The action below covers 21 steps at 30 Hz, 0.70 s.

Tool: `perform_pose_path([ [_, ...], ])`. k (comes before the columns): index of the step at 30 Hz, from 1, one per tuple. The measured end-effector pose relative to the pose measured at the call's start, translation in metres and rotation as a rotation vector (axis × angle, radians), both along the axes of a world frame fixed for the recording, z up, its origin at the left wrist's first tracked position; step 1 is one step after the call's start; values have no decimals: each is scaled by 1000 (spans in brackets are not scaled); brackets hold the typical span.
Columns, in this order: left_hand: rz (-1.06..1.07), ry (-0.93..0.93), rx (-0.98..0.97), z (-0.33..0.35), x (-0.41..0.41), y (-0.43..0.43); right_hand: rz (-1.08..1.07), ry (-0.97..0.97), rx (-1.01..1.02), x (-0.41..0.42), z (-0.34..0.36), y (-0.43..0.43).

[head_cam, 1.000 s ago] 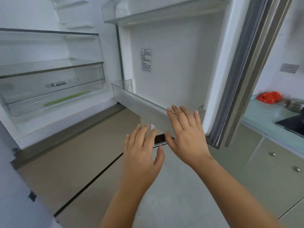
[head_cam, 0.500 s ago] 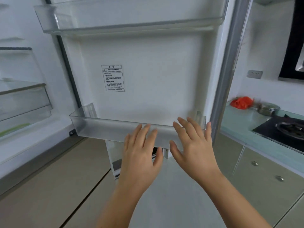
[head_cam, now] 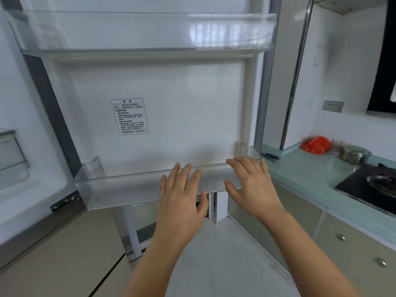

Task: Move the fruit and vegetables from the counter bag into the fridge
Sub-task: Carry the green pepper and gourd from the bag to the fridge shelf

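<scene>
Two empty hands, left hand (head_cam: 182,197) and right hand (head_cam: 251,183), fingers spread, reach toward the lower of two clear door bins (head_cam: 120,189); whether they touch it is unclear. One sticker (head_cam: 129,116) on the fridge door (head_cam: 182,103) carries print too small to read. One red bag (head_cam: 316,145) lies on the far right counter (head_cam: 304,174), beside one steel pot (head_cam: 354,154).

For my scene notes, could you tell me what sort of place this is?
Most likely a home kitchen: an open fridge door with clear door shelves, a pale green counter with a gas hob, and a steel pot.
</scene>
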<state>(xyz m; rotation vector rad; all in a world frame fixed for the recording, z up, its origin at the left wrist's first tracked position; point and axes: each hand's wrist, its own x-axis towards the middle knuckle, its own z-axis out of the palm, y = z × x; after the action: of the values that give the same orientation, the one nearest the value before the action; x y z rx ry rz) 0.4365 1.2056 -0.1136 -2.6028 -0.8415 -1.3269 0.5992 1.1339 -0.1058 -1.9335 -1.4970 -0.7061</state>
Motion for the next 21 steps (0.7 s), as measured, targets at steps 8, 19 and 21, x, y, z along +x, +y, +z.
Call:
perform_pose_path([
  [8,-7,22,20,-6,25,16,30,5,16,27,-3,24],
  [19,-271,-61,46,-5,48,5,-149,53,67,11,4,-19],
  [21,-370,-59,21,-5,60,-7,-268,28,67,7,3,-45],
])
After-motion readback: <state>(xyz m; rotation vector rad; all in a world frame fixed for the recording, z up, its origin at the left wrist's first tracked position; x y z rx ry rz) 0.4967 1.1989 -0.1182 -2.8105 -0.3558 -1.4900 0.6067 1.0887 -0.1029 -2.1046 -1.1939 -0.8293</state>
